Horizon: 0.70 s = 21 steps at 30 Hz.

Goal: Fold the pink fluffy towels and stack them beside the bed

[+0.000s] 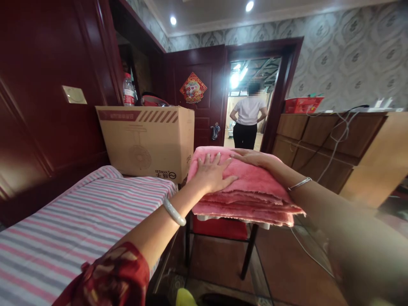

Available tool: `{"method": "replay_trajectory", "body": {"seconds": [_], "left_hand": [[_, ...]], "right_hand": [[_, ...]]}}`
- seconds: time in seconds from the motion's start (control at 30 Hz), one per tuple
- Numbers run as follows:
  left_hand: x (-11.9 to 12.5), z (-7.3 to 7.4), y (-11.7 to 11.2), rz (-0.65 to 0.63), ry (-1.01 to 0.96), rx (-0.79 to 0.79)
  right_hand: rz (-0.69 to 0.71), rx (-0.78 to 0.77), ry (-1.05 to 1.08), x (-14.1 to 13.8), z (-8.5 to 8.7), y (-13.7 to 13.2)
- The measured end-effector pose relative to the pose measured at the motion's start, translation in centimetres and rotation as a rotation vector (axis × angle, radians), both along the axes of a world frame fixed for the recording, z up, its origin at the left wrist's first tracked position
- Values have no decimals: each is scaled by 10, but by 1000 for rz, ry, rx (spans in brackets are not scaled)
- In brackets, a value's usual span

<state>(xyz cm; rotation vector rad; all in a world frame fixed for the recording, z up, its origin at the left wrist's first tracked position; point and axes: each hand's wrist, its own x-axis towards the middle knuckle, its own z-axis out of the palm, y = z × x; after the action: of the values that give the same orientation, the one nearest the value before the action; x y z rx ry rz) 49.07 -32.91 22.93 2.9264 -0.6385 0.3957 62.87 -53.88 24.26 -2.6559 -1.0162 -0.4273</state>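
A stack of pink plush fabric pieces (251,180) with frayed edges rests in front of me on a dark-legged support with a red panel (219,228). Flat on its top left part lies my left hand (214,173), fingers spread. My right hand (250,157) reaches across the far side of the top layer, its fingers stretched out flat and pointing left. Both palms touch the cloth, and neither hand grips it. Several layers show along the near edge. Something white peeks out beneath the lowest one.
At left stands a surface under a striped cloth (95,212), with a large cardboard box (143,144) behind it. A person (250,112) stands in the doorway, back turned. On the right, a wooden cabinet (338,136) bears a red basket (302,104) and white cables (342,136).
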Motion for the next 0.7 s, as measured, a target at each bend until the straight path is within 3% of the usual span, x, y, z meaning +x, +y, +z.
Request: {"method": "replay_trajectory", "body": {"seconds": [0.1,0.2,0.27,0.37,0.47,0.53,0.7], "left_hand": [[0,-14,0,12,-63,12],[-1,-14,1,12,-76,-10],[3,-3,5,-34,-14,-52],[20,26,13,-130,40,-155],[44,43,19,-38,-35,-175],[57,36,20,12,-12,-172],[74,-1,24,22,113,-221]], "right_hand": [[-44,29,58,-2,-9,-2],[-45,41,35,-6,-9,-2],[-29,50,27,-9,-9,-1],[4,78,8,-11,-11,-2],[20,96,-16,-10,-14,-4],[-7,97,-17,-10,-14,-4],[-61,90,31,-6,-16,-2]]}}
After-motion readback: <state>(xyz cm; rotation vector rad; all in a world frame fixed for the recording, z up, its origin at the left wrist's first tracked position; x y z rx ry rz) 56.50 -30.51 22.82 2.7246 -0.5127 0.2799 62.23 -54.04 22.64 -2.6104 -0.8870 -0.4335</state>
